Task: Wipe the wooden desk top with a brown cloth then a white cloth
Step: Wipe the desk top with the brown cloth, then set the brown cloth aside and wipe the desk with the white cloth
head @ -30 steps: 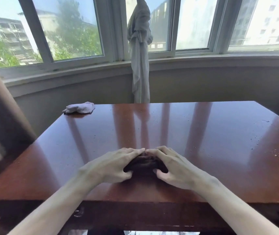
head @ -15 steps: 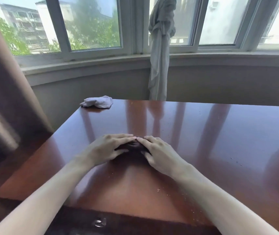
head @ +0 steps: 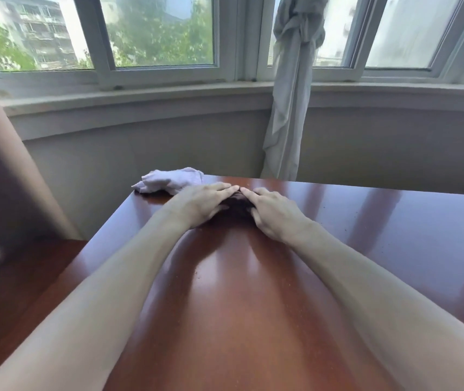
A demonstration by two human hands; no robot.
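Observation:
A small dark brown cloth (head: pixel 238 207) lies bunched on the glossy wooden desk top (head: pixel 239 306), near the far edge. My left hand (head: pixel 202 203) and my right hand (head: pixel 276 213) both press flat on it with straight fingers, fingertips meeting over the cloth, which they mostly hide. Both arms stretch far forward across the desk. A crumpled white cloth (head: pixel 168 180) sits at the desk's far left corner, just left of my left hand and close to touching it.
Fine crumbs and dust specks dot the desk (head: pixel 346 218) to the right of my hands. A knotted grey curtain (head: pixel 290 108) hangs behind the desk before the bay window sill (head: pixel 140 100). A blurred brown shape (head: pixel 5 179) stands at the left.
Both hands have pushed the brown cloth away from me, from the near middle of the desk to the far edge beside the white cloth. My view has leaned forward and left.

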